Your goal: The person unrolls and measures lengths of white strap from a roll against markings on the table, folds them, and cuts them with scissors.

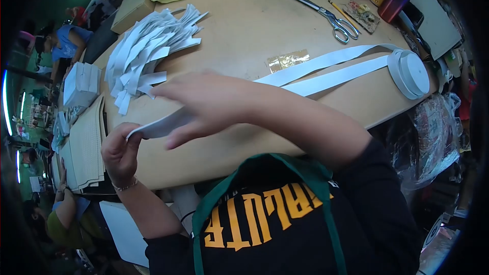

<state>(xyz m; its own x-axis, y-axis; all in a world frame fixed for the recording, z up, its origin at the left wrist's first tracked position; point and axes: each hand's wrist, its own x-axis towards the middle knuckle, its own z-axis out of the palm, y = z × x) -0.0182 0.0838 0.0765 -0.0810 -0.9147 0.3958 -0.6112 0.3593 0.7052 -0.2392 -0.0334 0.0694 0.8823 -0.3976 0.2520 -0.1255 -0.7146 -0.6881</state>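
From where I stand, the black shirt (pixel 377 214) and green strap (pixel 332 224) come nearest, at the bottom of the frame. Across the broad table (pixel 239 25), the pile of white pieces (pixel 147 46) at upper left could slump if a sleeve or wrist brushes it. The white roll (pixel 416 75) at right sits near the table's edge; a tug on its loose band (pixel 326 66) might tip it off. The right hand (pixel 206 99), left of centre, is blurred, its fingers spread apart; I can't tell if it touches the strip. The left hand (pixel 119 153) pinches one end, thumb against fingers; too light a grip could let it slip, too hard a one crease it. The white strip (pixel 165 124) between the hands looks flat, smooth, narrow and slightly bowed.
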